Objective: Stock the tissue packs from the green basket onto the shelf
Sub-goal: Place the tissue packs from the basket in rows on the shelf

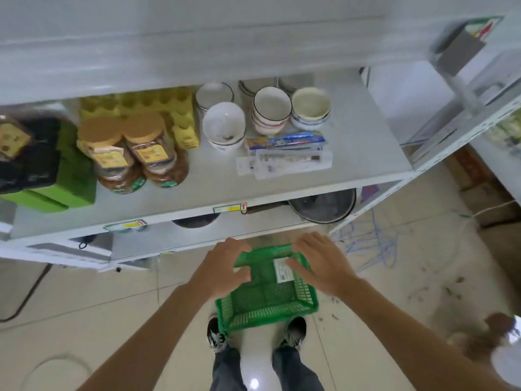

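Note:
I hold the green basket [267, 300] low in front of me, above my shoes and just before the white shelf [197, 198]. My left hand [225, 266] grips its left wall, thumb inside. At the right wall my right hand [318, 263] grips the far corner, its thumb beside a small white printed tissue pack [283, 270] lying inside. I see no other pack in the basket; its mesh floor shows. The shelf board's right end [366, 131] is bare.
On the shelf stand bowls [225, 125], two brown-lidded jars [141, 153], yellow sponges [158, 105], green boxes [64, 182] and flat blister packs [284, 159]. Pans [324, 207] sit on the board below. Blue cord [375, 244] lies on the tiled floor to the right.

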Motion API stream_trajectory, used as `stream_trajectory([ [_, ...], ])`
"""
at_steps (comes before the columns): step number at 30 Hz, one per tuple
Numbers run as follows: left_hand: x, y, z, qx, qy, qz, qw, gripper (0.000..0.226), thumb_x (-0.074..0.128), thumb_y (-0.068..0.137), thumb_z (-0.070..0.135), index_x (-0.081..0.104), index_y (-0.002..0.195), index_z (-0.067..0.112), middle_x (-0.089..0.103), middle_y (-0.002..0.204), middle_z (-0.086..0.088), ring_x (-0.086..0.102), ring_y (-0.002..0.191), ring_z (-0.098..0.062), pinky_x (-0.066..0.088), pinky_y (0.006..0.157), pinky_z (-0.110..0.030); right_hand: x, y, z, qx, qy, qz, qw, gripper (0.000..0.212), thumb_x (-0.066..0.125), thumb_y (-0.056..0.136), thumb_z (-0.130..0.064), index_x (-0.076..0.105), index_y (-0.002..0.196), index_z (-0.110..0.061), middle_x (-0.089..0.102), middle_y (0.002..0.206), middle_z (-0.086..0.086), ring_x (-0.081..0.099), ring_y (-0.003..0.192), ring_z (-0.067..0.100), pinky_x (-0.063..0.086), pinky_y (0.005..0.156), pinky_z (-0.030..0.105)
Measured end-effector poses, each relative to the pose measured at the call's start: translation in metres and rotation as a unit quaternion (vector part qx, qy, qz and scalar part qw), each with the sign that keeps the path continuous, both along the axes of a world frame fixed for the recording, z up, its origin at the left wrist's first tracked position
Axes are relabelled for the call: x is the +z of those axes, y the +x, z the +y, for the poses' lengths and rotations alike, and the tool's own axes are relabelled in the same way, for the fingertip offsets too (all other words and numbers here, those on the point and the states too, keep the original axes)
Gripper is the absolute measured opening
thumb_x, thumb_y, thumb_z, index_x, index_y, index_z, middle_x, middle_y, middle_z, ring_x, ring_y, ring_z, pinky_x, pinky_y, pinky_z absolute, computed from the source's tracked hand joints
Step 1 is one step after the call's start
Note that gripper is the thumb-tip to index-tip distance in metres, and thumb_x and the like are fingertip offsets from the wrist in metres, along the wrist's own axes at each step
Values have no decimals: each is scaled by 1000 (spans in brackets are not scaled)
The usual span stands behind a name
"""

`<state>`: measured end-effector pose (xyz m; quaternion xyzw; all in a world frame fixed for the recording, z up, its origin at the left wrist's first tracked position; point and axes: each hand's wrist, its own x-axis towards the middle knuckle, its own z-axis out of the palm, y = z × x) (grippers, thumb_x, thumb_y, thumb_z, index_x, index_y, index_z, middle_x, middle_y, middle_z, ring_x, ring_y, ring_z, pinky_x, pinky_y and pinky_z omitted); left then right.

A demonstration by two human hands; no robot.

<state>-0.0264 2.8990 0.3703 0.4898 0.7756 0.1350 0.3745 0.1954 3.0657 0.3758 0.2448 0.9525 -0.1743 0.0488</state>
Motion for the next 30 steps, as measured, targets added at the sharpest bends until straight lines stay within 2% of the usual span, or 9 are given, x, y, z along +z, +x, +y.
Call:
stream_trajectory([
  [3,-43,17,-5,-16,-73,-6,997,48,59,93,40,58,140,29,55,145,0,50,135,-25,39,113,-42,-39,24,-8,-44,-39,-98,993,66,35,101,-66,62,130,-14,62,132,5,55,121,27,46,102,42],
  [5,-70,22,-8,-5,-107,-5,994,46,63,92,38,59,137,31,56,146,0,51,135,-25,41,112,-41,-67,37,-11,-85,-67,-123,987,70,34,100,-70,58,136,-16,58,140,4,52,127,25,44,103,41],
  [9,-130,19,-11,-24,-179,36,983,55,65,92,36,56,145,25,58,145,-6,56,128,-26,46,100,-37,-122,49,-12,-138,-123,-171,968,73,36,98,-72,57,139,-16,57,143,7,52,129,28,47,104,46],
  [12,-175,19,-14,-33,-201,37,978,56,64,92,36,54,146,24,54,149,-8,51,135,-30,44,108,-41,-170,50,-14,-173,-162,-196,951,70,40,98,-69,56,140,-16,55,142,9,50,129,31,46,104,48],
  [15,-227,24,-16,-35,-203,16,978,56,65,91,36,55,146,26,53,152,-7,51,137,-29,43,109,-41,-229,47,-19,-211,-225,-218,926,63,47,97,-65,66,126,-12,62,132,11,57,121,32,50,97,45],
  [17,-265,29,-18,-28,-196,4,980,54,65,90,40,59,142,27,56,146,-6,55,130,-27,44,101,-36,-274,46,-25,-213,-265,-233,911,61,51,97,-61,69,119,-8,67,124,14,64,114,33,55,95,47],
  [19,-307,32,-21,-24,-196,-4,980,52,66,89,40,62,139,26,59,141,-5,57,125,-25,43,94,-33,-319,47,-31,-212,-287,-248,901,58,52,98,-60,66,124,-10,65,126,11,61,116,30,53,98,47],
  [23,-387,34,-30,-30,-225,-11,974,51,66,91,38,61,140,24,56,144,-8,55,131,-28,46,103,-38,-401,51,-40,-212,-297,-261,894,65,52,100,-59,55,141,-9,54,145,14,52,132,32,46,108,48],
  [30,-502,23,-28,-27,-250,3,968,50,67,94,37,59,142,22,53,145,-12,52,134,-33,47,109,-47,-518,41,-38,-230,-299,-251,891,67,53,102,-54,50,148,-5,48,152,19,49,136,37,45,111,48],
])
